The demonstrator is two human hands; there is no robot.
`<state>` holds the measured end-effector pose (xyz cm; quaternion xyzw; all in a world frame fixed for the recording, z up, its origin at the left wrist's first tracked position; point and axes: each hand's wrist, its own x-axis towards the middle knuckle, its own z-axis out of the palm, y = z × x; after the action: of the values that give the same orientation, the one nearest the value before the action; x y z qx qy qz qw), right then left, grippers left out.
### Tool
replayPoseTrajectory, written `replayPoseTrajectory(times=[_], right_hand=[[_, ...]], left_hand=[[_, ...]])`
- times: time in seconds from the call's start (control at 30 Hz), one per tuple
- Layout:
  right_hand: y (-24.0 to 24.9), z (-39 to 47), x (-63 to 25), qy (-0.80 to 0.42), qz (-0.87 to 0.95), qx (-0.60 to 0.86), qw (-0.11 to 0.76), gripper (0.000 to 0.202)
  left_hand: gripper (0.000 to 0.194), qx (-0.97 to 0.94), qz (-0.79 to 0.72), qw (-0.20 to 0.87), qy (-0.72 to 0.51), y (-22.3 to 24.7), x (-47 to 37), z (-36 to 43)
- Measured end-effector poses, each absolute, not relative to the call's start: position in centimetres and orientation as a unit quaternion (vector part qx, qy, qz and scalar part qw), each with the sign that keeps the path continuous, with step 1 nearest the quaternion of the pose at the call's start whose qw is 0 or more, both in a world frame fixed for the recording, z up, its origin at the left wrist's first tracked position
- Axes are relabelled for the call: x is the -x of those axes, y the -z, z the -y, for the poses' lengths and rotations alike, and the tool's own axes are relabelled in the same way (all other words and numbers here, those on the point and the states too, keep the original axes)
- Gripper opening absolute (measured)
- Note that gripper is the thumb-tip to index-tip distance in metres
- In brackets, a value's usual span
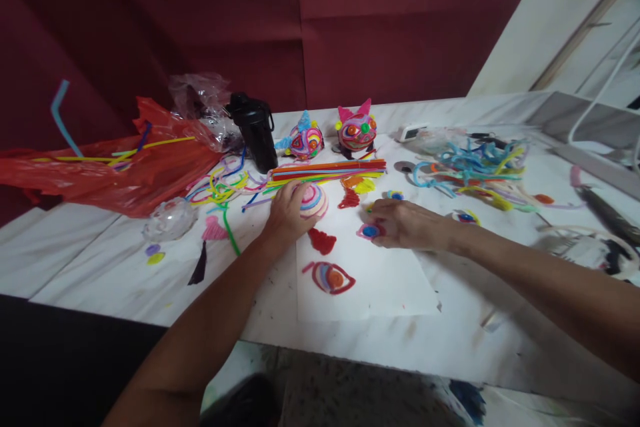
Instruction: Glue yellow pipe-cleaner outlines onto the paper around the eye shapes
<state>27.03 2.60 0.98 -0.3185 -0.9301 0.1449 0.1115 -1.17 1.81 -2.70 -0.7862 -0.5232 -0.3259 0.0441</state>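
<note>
My left hand is closed round the left side of a striped pink, white and blue ball at the top of a white paper sheet. To the right, the fingers of my right hand are bent over a pink-edged piece with a blue centre; its fingertips are partly hidden, and whether they grip the piece is unclear. Below the ball lies a red fuzzy piece. Nearer the front edge, a red eye shape with an orange button lies flat on the paper.
Behind stand a black bottle and two colourful lion-like heads. A bundle of coloured stems lies before them. Red plastic and a clear ball are left; tangled blue stems lie right.
</note>
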Motion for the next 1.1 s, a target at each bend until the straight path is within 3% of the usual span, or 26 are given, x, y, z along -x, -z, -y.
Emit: replayPoseTrajectory(times=[0.4,0.8,1.1], right_hand=[[-1.9,-4.0,-28.3,-0.181,0.899,0.364,0.162,0.039],[-2.8,-1.4,-31.3,-0.211,0.880,0.398,0.154,0.025],[-2.2,-1.4,-31.1,-0.210,0.878,0.409,0.138,0.028]], left_hand=[[0.080,0.790,0.527,0.013,0.314,2.6,1.3,-1.8],[0.080,0.785,0.527,-0.017,0.326,1.6,1.5,-1.4],[0.087,0.766,0.549,-0.016,0.334,1.1,2.8,-1.9]])
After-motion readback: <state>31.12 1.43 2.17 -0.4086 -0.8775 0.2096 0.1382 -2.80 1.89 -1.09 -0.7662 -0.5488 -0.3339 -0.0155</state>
